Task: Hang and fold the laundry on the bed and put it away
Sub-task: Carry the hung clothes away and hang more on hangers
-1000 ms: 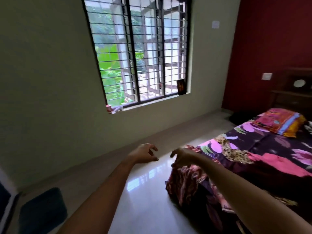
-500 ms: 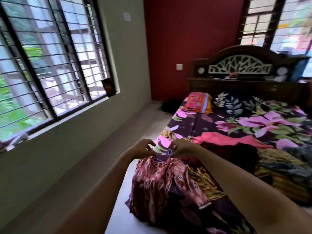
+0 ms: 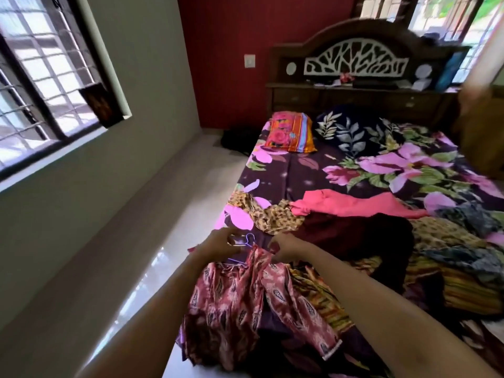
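A pink patterned garment (image 3: 234, 301) drapes over the near left corner of the bed (image 3: 297, 173). A thin purple hanger (image 3: 249, 240) sits at its neck, hook pointing up. My left hand (image 3: 218, 242) pinches the garment's left shoulder beside the hanger. My right hand (image 3: 286, 246) pinches the right shoulder. Behind them lie a leopard-print cloth (image 3: 270, 214), a pink garment (image 3: 349, 204), a dark maroon garment (image 3: 354, 233) and yellow striped cloth (image 3: 463, 285).
A shiny white floor (image 3: 174, 214) runs along the bed's left side below a barred window (image 3: 41, 85). An orange-pink pillow (image 3: 290, 132) and a dark leaf-print pillow (image 3: 351, 132) lie before the wooden headboard (image 3: 354, 58). A dark bag (image 3: 237, 139) sits on the floor.
The view has swung from the window wall to the bed. Both hands came together at the neck of the pink patterned garment, and the purple hanger now shows between them.
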Motion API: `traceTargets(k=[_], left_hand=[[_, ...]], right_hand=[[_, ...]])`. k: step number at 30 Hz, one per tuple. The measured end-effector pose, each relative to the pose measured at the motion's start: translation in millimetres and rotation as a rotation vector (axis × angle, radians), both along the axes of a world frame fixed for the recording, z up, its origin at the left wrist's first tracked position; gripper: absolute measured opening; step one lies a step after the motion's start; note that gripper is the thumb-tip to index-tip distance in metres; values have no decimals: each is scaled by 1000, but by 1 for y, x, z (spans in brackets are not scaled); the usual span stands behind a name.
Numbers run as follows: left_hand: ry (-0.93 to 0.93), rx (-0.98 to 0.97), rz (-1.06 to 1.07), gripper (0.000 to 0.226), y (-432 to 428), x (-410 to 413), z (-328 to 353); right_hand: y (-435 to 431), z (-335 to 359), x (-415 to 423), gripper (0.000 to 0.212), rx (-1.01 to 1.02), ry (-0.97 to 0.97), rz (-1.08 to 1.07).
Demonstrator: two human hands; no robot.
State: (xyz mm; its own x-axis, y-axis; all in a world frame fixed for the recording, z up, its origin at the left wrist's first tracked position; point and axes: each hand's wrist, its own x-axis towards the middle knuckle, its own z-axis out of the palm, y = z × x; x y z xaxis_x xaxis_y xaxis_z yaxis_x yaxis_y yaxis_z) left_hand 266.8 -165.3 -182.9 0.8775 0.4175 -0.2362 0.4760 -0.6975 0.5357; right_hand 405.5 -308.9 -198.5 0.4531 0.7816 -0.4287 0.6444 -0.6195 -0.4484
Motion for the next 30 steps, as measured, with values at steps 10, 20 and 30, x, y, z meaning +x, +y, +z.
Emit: traceTargets(k=[10, 20, 30], left_hand=[[188, -88, 82, 42, 138, 138, -141], [352, -142, 68, 43, 185, 181, -270], [364, -165, 47, 41, 193, 179, -318]], right_hand=[[133, -155, 140, 30, -93, 159, -110], [182, -306, 170, 33, -217, 135, -141], [183, -352, 156, 40, -251, -83, -134]])
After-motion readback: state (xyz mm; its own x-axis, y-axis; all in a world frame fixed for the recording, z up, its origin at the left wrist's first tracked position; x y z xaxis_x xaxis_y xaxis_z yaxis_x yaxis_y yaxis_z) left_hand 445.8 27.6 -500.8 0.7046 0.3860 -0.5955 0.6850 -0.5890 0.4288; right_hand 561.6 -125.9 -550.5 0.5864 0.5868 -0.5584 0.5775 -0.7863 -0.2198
